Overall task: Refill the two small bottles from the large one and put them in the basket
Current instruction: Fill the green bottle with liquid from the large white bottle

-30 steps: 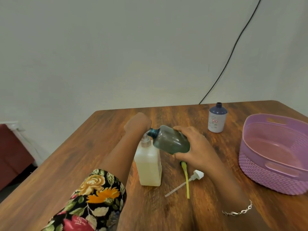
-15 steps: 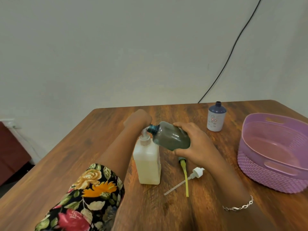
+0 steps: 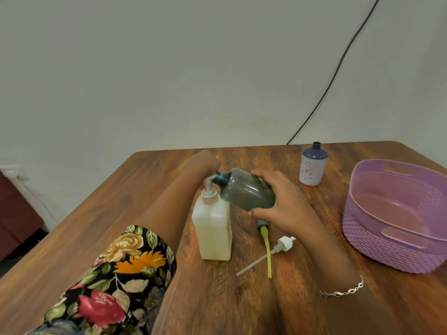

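Right grip (image 3: 278, 201) curls round the tilted green bottle (image 3: 246, 195), mouth at the pump of the large bottle (image 3: 214, 228); left grip (image 3: 200, 163), beyond the pump, hides its fingers. Lavender bottle (image 3: 313, 169) and basket (image 3: 387, 250) stand rightward of the right grip.

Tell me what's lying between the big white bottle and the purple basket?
Two loose pumps lie there: the yellow-tube pump and the white pump. The right hand, gripping the green bottle, reaches over them. Seen in the head view.
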### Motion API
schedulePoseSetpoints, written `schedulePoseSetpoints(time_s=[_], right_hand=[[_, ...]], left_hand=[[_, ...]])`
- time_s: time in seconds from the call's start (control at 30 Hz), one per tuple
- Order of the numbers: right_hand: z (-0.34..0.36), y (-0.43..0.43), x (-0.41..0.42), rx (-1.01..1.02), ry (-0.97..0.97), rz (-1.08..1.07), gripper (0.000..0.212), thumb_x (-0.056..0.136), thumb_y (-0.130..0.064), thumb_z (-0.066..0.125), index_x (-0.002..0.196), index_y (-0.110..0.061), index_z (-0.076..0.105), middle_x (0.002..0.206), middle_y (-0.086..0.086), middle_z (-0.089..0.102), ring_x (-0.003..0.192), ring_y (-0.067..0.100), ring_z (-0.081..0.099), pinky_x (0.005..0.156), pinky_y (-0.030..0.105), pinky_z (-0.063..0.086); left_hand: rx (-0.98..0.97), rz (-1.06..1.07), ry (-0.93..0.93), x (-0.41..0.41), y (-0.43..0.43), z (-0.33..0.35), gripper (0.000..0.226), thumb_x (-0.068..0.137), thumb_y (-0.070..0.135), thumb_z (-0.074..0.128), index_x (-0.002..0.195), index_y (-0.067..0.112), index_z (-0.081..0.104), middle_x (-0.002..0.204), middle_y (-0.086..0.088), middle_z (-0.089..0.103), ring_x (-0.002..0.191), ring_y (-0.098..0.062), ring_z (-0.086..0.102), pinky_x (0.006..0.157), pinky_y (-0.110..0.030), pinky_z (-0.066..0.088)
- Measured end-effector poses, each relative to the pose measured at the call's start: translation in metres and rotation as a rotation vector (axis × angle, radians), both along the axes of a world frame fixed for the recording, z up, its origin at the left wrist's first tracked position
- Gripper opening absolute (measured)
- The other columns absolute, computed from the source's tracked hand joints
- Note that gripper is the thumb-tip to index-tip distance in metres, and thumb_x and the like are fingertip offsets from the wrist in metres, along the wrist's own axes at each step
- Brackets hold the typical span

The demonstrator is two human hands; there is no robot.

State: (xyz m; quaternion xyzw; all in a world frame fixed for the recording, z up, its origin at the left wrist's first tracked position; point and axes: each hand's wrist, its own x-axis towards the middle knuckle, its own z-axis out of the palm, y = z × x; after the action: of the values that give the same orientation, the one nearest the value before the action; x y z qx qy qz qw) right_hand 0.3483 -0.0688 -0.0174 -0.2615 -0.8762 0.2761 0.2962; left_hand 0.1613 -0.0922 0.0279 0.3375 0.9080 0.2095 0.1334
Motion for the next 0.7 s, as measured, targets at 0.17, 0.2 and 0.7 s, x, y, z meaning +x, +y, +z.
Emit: schedulePoseSetpoints(time_s=[0.17, 0.2, 0.7], right_hand=[[-0.007, -0.001, -0.001, -0.033, -0.018, -0.014, 0.072, 0.067, -0.018, 0.077, 0.132, -0.025, 0.046, 0.115, -0.006, 0.046, 0.104, 0.012, 0.048, 0.087, 0.032, 0.044], [-0.009, -0.001, -0.002, -0.035, -0.024, -0.012, 0.072, 0.067, -0.018, 0.077, 0.131, -0.025, 0.047, 0.114, -0.006, 0.046, 0.103, 0.013, 0.048, 0.087, 0.032, 0.044], [-0.005, 0.001, -0.001, -0.017, -0.019, -0.017, 0.073, 0.067, -0.020, 0.078, 0.132, -0.026, 0.045, 0.115, -0.005, 0.046, 0.104, 0.012, 0.047, 0.086, 0.030, 0.044]], left_hand=[[0.017, 0.020, 0.050, -0.004, 0.003, -0.014, 0.034, 0.102, 0.027, 0.032, 0.080, 0.007, 0.048, 0.068, -0.004, 0.050, 0.064, -0.017, 0.050, 0.072, -0.033, 0.042], [0.009, 0.019, 0.056, -0.004, 0.002, -0.018, 0.037, 0.102, 0.029, 0.032, 0.079, 0.008, 0.050, 0.068, -0.004, 0.051, 0.068, -0.018, 0.051, 0.073, -0.032, 0.042], [0.040, 0.027, 0.042, -0.004, 0.003, -0.013, 0.041, 0.103, 0.033, 0.029, 0.072, 0.010, 0.045, 0.068, -0.006, 0.051, 0.068, -0.021, 0.054, 0.073, -0.033, 0.046]])
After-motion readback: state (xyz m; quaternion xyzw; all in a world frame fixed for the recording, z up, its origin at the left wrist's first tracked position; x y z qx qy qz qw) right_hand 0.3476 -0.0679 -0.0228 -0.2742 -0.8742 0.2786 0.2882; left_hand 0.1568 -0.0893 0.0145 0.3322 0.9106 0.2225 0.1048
